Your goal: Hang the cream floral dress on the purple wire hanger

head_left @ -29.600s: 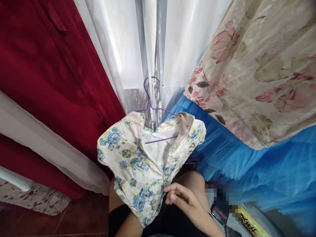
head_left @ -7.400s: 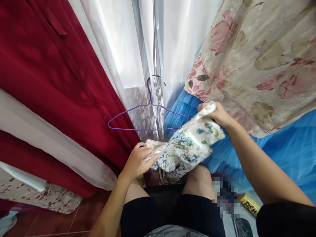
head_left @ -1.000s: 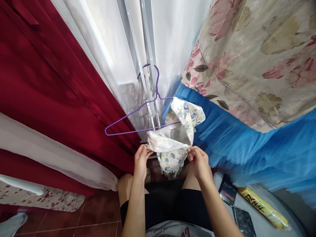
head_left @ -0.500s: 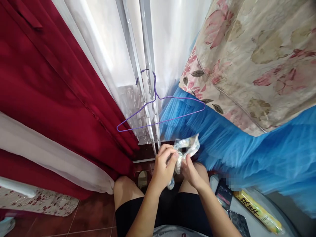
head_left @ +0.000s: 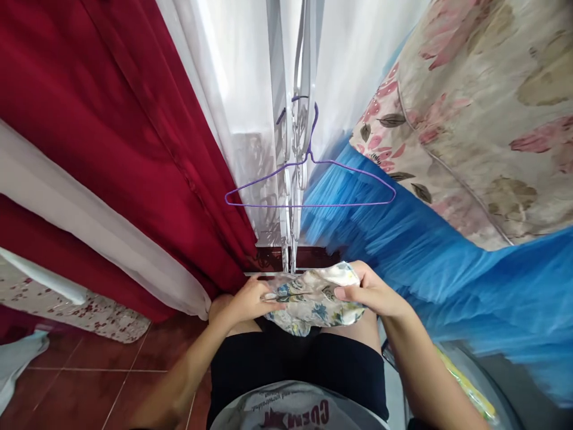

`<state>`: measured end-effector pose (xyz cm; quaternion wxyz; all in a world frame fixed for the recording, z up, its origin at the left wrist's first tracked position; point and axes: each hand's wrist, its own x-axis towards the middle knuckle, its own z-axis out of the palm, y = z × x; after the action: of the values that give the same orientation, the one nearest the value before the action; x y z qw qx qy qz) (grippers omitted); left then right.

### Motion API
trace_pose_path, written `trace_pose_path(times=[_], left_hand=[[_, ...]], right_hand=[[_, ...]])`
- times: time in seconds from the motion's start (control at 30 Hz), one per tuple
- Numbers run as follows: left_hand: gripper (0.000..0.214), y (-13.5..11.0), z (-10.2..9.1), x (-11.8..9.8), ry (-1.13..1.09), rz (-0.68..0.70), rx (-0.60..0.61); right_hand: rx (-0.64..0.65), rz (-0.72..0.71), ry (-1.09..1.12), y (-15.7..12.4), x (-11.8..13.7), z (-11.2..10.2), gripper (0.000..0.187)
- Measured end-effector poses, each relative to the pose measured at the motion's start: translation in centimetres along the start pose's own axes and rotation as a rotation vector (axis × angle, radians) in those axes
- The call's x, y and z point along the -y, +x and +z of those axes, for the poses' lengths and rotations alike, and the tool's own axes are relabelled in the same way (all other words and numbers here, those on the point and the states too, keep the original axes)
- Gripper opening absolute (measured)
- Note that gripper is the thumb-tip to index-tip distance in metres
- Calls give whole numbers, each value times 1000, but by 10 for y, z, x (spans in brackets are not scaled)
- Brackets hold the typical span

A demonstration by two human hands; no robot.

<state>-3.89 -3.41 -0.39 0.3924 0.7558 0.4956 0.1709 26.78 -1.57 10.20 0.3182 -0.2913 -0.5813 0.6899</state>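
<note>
Between my two hands a small piece of white cloth with a blue and yellow floral print (head_left: 313, 301) is spread out above my lap; which garment it is, I cannot tell. My left hand (head_left: 250, 300) pinches its left edge, where the fabric bunches. On the right side my right hand (head_left: 373, 291) grips the cloth with the thumb on top and the other fingers behind. Beyond the cloth, a purple wire hanger (head_left: 344, 205) hangs bare on a white metal rack (head_left: 286, 230).
Red and white drapes (head_left: 147, 161) hang on the left. Blue tulle (head_left: 403, 239) and a floral fabric (head_left: 470, 149) hang on the right. Low at the right, a yellow package (head_left: 468, 382) lies on a grey surface, partly behind my forearm. Red tiles (head_left: 107, 382) cover the floor.
The cloth was bunched up between my close-set hands; now it is stretched wide and flatter. My hands have moved apart. The view has shifted a little.
</note>
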Motion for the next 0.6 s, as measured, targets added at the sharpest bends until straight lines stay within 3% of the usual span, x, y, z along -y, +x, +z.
trace_pose_path(times=[0.1,0.23,0.3,0.37,0.47,0.6], left_hand=[[42,-10,-39,19,288,-5,-77],[42,-12,-106,27,489,6,-228],[35,-7,-139,20,559,52,-337],[28,-1,-169,5,625,97,-456],[25,9,-201,-22,723,142,-593],[25,23,-217,-42,752,170,-655]], right_hand=[[2,-7,-219,1,19,-11,29],[-105,-86,-720,24,36,-29,10],[-214,-171,-924,45,37,-38,44],[-340,-241,-1037,67,35,-45,61],[-416,-285,-1070,92,31,-45,44],[-436,-298,-1039,106,32,-37,25]])
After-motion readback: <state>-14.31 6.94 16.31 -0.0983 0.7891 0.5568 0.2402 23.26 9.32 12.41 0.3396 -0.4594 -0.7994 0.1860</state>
